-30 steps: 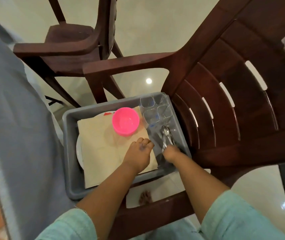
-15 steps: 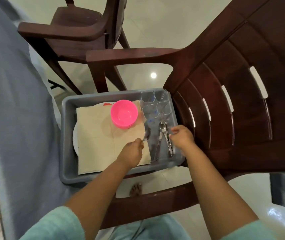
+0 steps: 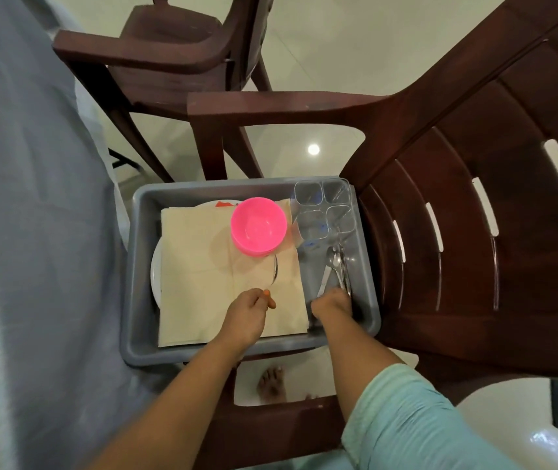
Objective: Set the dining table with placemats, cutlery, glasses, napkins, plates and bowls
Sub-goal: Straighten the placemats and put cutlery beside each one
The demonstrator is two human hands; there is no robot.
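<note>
A grey tub (image 3: 142, 266) rests on a dark brown chair's seat. Inside it lie beige placemats (image 3: 203, 276) over a white plate (image 3: 155, 276), a stack of pink bowls (image 3: 259, 225), several clear square glasses (image 3: 323, 212) and loose metal cutlery (image 3: 333, 269). My left hand (image 3: 248, 317) is over the placemats, shut on a spoon (image 3: 274, 273) whose bowl points toward the pink bowls. My right hand (image 3: 332, 307) reaches into the tub's right side, its fingers closed around the handles of the cutlery.
The brown chair's backrest (image 3: 474, 232) rises right of the tub and its armrest (image 3: 287, 106) crosses behind it. A second brown chair (image 3: 169, 45) stands further back. A table with a grey-blue cloth (image 3: 33, 232) fills the left. A white chair (image 3: 525, 429) is at bottom right.
My left hand has drawn the spoon leftward over the placemats. My right hand has dropped from the tub's right rim back onto the cutlery handles.
</note>
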